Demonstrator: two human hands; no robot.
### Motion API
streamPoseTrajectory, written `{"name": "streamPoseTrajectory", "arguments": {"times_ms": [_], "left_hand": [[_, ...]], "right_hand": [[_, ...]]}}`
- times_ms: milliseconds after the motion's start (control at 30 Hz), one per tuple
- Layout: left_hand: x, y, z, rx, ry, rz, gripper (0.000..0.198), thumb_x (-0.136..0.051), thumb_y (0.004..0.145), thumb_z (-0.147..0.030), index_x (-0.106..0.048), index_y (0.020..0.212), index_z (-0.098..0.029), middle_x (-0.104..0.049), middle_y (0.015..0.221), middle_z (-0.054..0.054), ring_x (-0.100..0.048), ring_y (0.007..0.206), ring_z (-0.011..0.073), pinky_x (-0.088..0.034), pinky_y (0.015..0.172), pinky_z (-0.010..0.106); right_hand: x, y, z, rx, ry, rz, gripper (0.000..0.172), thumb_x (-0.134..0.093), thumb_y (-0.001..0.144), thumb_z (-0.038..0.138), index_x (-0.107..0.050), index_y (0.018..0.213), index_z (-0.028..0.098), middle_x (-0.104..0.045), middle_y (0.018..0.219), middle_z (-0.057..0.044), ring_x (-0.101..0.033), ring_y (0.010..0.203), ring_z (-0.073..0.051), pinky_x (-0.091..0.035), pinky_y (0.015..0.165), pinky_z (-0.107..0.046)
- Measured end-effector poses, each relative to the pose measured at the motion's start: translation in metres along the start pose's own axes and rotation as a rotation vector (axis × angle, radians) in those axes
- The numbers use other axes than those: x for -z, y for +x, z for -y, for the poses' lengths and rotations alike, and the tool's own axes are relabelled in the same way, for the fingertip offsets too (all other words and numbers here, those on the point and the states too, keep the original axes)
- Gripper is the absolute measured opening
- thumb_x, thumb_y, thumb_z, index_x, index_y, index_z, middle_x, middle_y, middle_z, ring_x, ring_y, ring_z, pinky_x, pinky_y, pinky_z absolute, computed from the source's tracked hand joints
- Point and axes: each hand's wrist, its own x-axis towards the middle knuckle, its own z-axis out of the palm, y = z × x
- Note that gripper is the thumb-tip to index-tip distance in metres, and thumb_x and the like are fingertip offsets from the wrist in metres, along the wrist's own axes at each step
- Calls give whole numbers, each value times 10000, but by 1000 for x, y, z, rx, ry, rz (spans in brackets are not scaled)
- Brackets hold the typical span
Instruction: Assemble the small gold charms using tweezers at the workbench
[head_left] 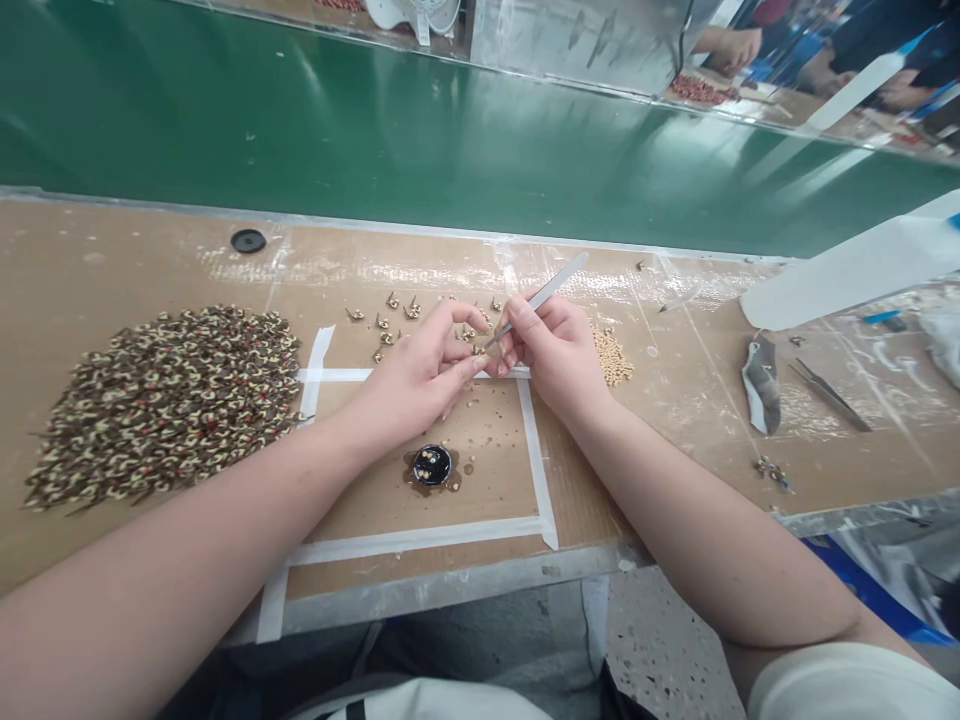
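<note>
While the left hand [420,375] pinches 1 tiny gold piece [474,341] just above the surface [675,430], the right hand [559,352] grips stiff tweezers [544,295], tips at it; light, hard, probably slippery, best nipped edgewise.

Brown paper-covered bench [90,260] under shiny clear film, white tape outline [420,540] at the near edge. Green conveyor belt [300,120] runs along the far edge, with overhead light glare on it. Grey speckled floor [660,650] shows below the near edge.
</note>
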Motion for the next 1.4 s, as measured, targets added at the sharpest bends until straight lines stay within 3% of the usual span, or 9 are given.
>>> {"name": "streamPoseTrajectory", "arguments": {"times_ms": [400,733,900,1100,1233,1400], "left_hand": [[0,0,0,-8,3,4,233,-603,1060,-260,-489,1258,-304,-785,977,-1,-499,476,83,-407,482,246],[-2,0,-8,58,11,-45,363,-676,1014,-253,-513,1334,-302,-761,890,-21,-539,485,90,-433,484,236],[-1,-1,-7,46,-1,-147,413,-758,983,-318,-547,1337,-306,-781,1075,27,-613,573,102,-473,517,250],[5,2,-5,-88,-70,-315,190,-697,1042,-420,-636,1110,-254,-628,864,-14,-490,604,101,-425,560,263],[7,0,-10,-135,-101,-353,264,-611,1096,-449,-653,943,-238,-498,718,-28,-423,577,120,-382,550,283],[8,-4,-15,-207,-53,-407,362,-538,1131,-447,-692,875,-243,-510,684,-9,-444,595,141,-362,558,299]], "right_hand": [[0,0,0,-11,-26,-16,468,-786,963,667,-621,852,244,-646,638,39,-640,517,-125,-547,538,-281],[1,-1,-2,27,-22,-37,440,-775,978,652,-636,859,251,-653,661,33,-654,545,-135,-571,565,-296],[9,3,3,90,-174,-128,464,-768,964,691,-658,855,253,-652,684,24,-599,541,-131,-546,543,-299],[25,13,-9,82,-433,-58,384,-730,1023,601,-727,916,232,-694,702,-4,-622,604,-152,-481,551,-296],[28,17,-11,90,-501,-68,326,-725,1036,541,-729,937,230,-700,717,-12,-626,640,-165,-461,579,-305],[45,22,10,152,-658,-176,301,-701,1049,492,-704,903,229,-708,747,-22,-614,684,-178,-427,620,-326]]}}
